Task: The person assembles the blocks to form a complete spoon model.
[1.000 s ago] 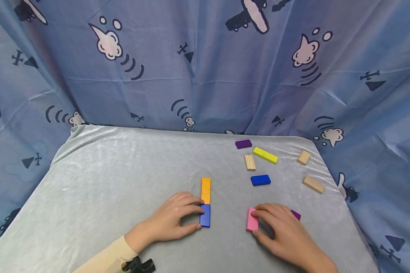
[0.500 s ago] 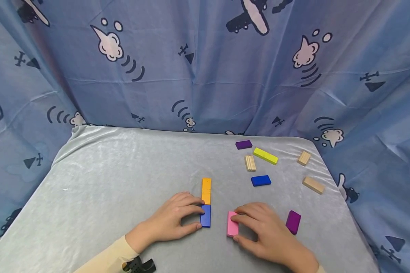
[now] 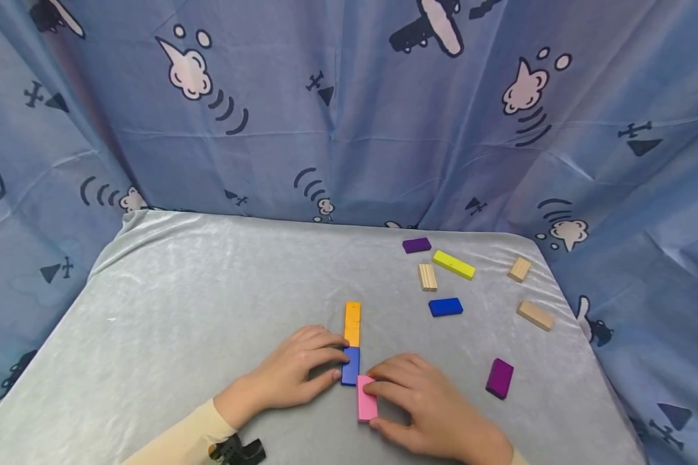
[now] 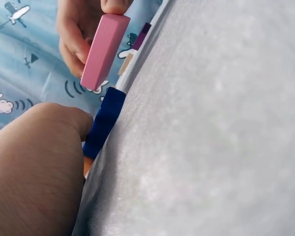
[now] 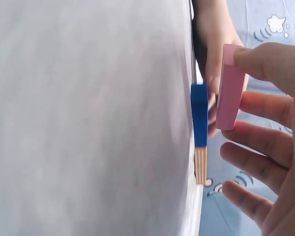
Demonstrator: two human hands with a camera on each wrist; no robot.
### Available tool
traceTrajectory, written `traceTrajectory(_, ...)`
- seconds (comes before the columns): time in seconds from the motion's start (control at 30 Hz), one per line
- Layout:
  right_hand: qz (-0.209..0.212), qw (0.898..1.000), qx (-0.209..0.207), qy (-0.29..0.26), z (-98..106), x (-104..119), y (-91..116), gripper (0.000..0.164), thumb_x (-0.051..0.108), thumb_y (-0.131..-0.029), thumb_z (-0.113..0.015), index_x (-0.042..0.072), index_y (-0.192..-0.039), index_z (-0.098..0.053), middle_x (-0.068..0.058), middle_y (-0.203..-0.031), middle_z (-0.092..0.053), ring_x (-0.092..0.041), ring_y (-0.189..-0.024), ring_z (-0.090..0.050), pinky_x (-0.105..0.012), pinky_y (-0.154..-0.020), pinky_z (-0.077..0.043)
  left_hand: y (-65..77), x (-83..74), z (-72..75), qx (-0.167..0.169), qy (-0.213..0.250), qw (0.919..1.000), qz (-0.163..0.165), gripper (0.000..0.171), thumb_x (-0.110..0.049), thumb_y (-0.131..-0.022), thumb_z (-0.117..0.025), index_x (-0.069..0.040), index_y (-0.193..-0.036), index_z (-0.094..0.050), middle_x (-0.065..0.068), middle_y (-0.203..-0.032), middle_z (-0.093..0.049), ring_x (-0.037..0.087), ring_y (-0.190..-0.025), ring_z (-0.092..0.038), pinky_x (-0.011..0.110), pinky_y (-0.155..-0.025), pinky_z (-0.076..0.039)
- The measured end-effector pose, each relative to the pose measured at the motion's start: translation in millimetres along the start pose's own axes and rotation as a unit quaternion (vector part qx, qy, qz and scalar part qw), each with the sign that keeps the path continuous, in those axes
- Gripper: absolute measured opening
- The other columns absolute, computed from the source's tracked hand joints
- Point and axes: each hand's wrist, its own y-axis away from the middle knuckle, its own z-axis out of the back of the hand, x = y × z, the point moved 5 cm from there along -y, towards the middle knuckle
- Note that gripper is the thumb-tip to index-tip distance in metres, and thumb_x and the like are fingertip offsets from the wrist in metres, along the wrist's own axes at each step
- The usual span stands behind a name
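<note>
Head view: a blue patterned curtain (image 3: 267, 161) hangs behind a grey-clothed table (image 3: 209, 278), where the left hand (image 3: 296, 369), fingers spread, touches a blue block (image 3: 353, 369) and the right hand (image 3: 427, 407) pinches a pink block (image 3: 367, 405). Oblong, flat-faced and plain pink, it is held just above the table, beside the blue block's near end.

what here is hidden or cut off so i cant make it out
Head view: right side of the pink block, behind the right grip.
Head view: whether the left grip pinches the nearer blue block; it covers the contact itself.
Left wrist view: the orange block, mostly behind the left grip.
Head view: black wrist device, cut off by the bottom edge.
</note>
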Motion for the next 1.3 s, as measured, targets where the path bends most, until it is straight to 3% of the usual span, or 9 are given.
traceTrajectory(0.3,0.028,1.0,0.003,-0.011,-11,9,-10,0.038,0.043,-0.096,-0.084,0.023,-0.128,-0.077,0.009,-0.132,-0.071,-0.009,-0.121,-0.064,-0.038,-0.104,-0.056,-0.3,1.8,0.2,0.003,-0.005,1.0,-0.002,0.024,-0.032,-0.108,-0.069,-0.02,-0.127,-0.077,-0.001,-0.143,-0.068,0.018,-0.131,-0.061,0.044,-0.117,-0.047)
traceTrajectory(0.6,0.01,0.999,0.034,0.008,-21,11,-10,0.04,0.048,-0.099,-0.08,0.022,-0.129,-0.077,0.01,-0.132,-0.071,-0.009,-0.123,-0.064,-0.037,-0.105,-0.055,-0.8,1.1,1.2,0.005,-0.002,1.0,-0.002,0.025,-0.032,-0.107,-0.071,-0.019,-0.127,-0.077,-0.001,-0.143,-0.068,0.018,-0.13,-0.061,0.043,-0.115,-0.048)
traceTrajectory(1.1,0.035,0.999,0.007,0.027,-30,10,-7,0.043,0.05,-0.097,-0.082,0.019,-0.127,-0.078,0.007,-0.131,-0.072,-0.011,-0.118,-0.065,-0.035,-0.104,-0.055,-1.2,-0.2,2.4,0.002,0.0,1.0,-0.002,0.029,-0.034,-0.102,-0.077,-0.019,-0.126,-0.077,-0.002,-0.142,-0.068,0.017,-0.128,-0.06,0.042,-0.114,-0.048)
traceTrajectory(1.3,0.034,0.999,0.001,0.028,-33,9,-6,0.044,0.051,-0.097,-0.083,0.019,-0.126,-0.079,0.007,-0.13,-0.072,-0.011,-0.115,-0.065,-0.034,-0.103,-0.055,-2.1,0.0,2.3,0.012,0.017,0.9997,0.013,0.03,-0.032,-0.099,-0.081,-0.018,-0.126,-0.078,-0.001,-0.143,-0.068,0.018,-0.131,-0.06,0.043,-0.117,-0.046)
